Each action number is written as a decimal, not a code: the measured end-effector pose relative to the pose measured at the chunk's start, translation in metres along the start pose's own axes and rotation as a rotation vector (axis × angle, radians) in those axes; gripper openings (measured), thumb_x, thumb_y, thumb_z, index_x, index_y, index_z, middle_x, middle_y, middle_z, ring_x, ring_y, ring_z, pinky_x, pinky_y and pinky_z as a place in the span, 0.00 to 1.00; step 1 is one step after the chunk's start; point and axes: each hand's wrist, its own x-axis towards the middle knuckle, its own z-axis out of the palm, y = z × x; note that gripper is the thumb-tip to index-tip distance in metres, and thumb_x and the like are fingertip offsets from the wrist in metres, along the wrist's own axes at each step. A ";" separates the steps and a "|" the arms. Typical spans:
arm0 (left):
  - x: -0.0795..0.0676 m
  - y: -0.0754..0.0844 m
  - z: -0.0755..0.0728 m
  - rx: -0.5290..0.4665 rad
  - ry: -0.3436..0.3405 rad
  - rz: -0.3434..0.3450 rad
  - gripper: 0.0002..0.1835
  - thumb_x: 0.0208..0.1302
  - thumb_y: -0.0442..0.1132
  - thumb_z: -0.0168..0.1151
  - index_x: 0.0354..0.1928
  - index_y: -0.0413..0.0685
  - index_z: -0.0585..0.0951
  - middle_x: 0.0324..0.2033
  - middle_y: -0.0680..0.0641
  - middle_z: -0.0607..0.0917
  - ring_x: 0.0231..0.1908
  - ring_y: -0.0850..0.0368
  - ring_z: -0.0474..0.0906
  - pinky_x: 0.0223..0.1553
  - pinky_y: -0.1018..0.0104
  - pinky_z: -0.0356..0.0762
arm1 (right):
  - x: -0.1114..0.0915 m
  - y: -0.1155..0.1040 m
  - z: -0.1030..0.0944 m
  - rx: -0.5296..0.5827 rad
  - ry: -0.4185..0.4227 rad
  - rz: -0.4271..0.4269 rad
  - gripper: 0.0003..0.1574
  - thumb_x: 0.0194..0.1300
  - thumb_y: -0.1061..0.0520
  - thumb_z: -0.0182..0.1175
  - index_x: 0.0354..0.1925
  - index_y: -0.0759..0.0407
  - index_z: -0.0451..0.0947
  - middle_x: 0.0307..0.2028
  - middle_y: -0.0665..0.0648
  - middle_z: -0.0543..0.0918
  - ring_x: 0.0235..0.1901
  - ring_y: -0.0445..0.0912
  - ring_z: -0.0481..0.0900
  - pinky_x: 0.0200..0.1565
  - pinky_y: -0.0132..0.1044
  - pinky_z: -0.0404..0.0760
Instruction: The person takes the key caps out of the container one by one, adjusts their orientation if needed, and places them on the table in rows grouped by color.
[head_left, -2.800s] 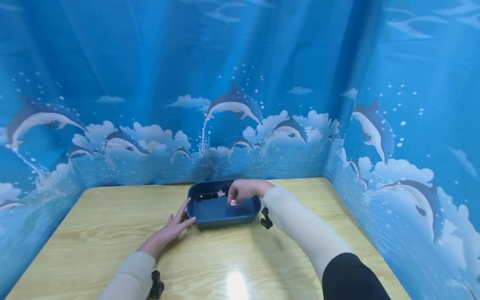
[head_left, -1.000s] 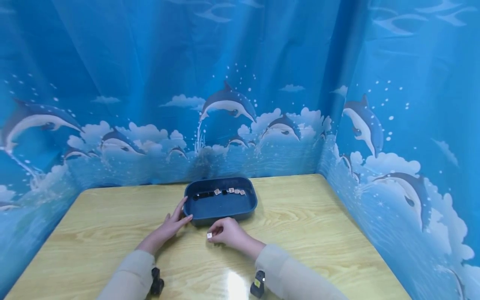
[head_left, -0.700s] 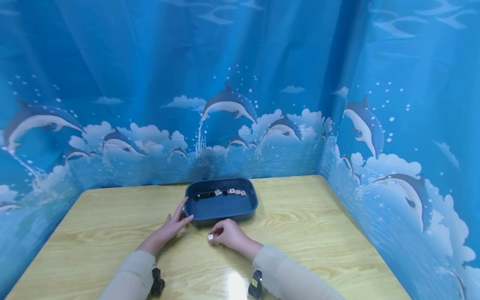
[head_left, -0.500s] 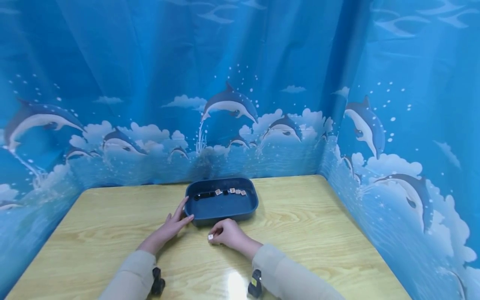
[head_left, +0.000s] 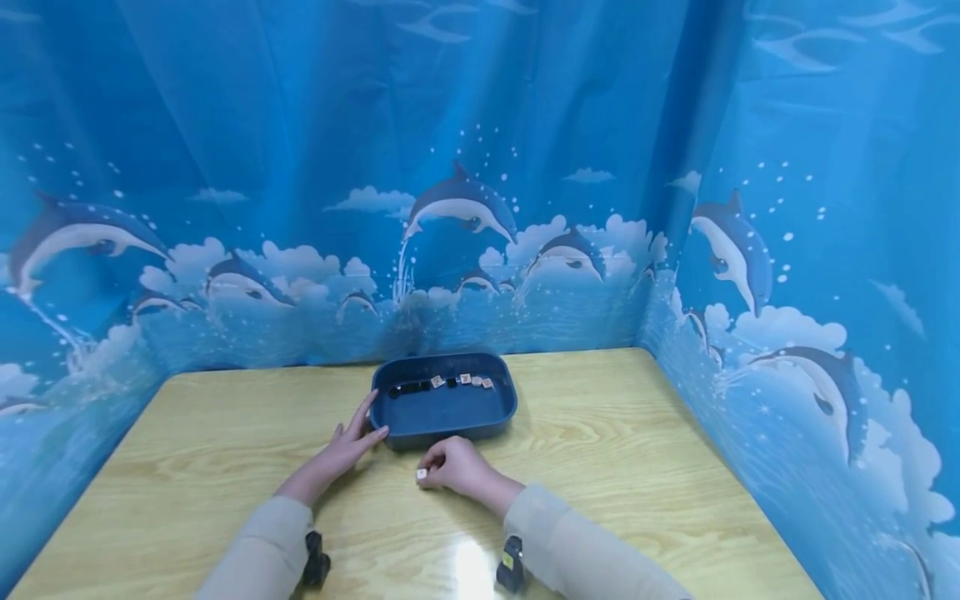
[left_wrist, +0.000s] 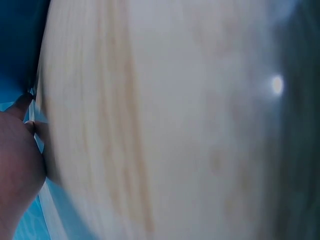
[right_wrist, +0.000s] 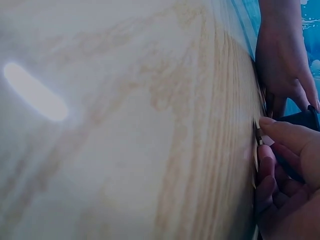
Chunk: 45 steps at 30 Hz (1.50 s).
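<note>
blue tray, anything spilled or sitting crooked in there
Nothing looks spilled. In the blue tray, the row of small pieces looks slightly uneven: one white block seems turned against its neighbours. The white cube outside is simply held in the right grip.

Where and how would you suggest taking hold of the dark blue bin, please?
I'd grip the dark blue bin by its short end walls, hands coming from left and right: it's a shallow oblong, and the left hand touches its left end. The back sits near the curtain, so that side looks tighter. The right hand pinches a white cube, which I'd set down first.
</note>
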 end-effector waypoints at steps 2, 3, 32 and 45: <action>0.001 0.000 -0.001 0.002 0.000 0.002 0.45 0.72 0.62 0.47 0.77 0.59 0.35 0.71 0.27 0.51 0.71 0.30 0.41 0.65 0.36 0.16 | 0.000 -0.001 -0.001 0.005 -0.002 0.007 0.07 0.52 0.58 0.75 0.32 0.53 0.87 0.23 0.42 0.80 0.24 0.35 0.74 0.29 0.28 0.75; 0.001 0.000 -0.001 0.001 0.000 -0.005 0.45 0.71 0.62 0.47 0.77 0.59 0.35 0.71 0.28 0.51 0.71 0.31 0.41 0.65 0.37 0.16 | 0.000 -0.001 -0.001 0.007 -0.003 0.009 0.07 0.52 0.58 0.75 0.32 0.53 0.87 0.22 0.42 0.80 0.24 0.35 0.74 0.29 0.28 0.75; -0.003 -0.002 -0.001 -0.042 0.009 0.007 0.42 0.75 0.52 0.49 0.78 0.55 0.36 0.70 0.27 0.52 0.71 0.31 0.43 0.65 0.37 0.15 | -0.027 -0.006 -0.047 0.039 -0.060 -0.067 0.12 0.54 0.64 0.72 0.40 0.60 0.87 0.30 0.49 0.85 0.29 0.38 0.79 0.31 0.30 0.79; -0.003 0.001 0.000 -0.038 0.004 0.035 0.41 0.75 0.52 0.49 0.78 0.54 0.37 0.70 0.26 0.54 0.70 0.31 0.46 0.65 0.36 0.16 | -0.010 -0.031 -0.107 0.003 0.000 -0.069 0.13 0.60 0.59 0.70 0.45 0.56 0.86 0.44 0.58 0.85 0.37 0.42 0.78 0.38 0.37 0.80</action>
